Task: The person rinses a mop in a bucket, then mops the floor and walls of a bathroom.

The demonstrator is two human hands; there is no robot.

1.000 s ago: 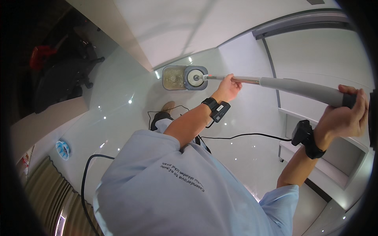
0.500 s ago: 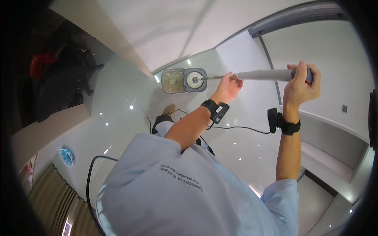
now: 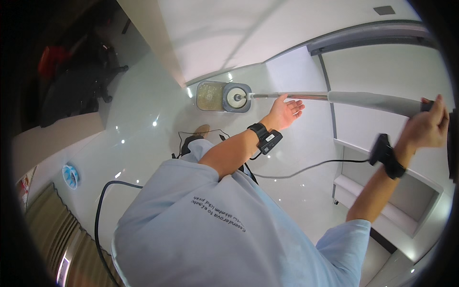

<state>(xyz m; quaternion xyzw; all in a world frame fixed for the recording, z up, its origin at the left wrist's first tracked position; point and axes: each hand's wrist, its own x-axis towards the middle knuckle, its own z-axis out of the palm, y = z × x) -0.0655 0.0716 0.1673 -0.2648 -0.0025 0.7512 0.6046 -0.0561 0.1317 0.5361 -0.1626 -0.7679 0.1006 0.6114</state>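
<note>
A: We've got our right hand (image 3: 428,126) clenched round the long grey mop pole (image 3: 368,100), out at three o'clock.

B: And our left hand (image 3: 285,112) is open, just under the shaft; the round mop head (image 3: 235,97) sits in the bucket (image 3: 210,96) at twelve.

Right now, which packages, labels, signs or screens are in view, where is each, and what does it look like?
Shirt print: a few short lines of small dark lettering on the light blue back, seen upside down.
Wrist device: black band on the left wrist with a small pale rectangular face.
Printed sheet: far left edge, pale with red; too small to tell more.
</note>
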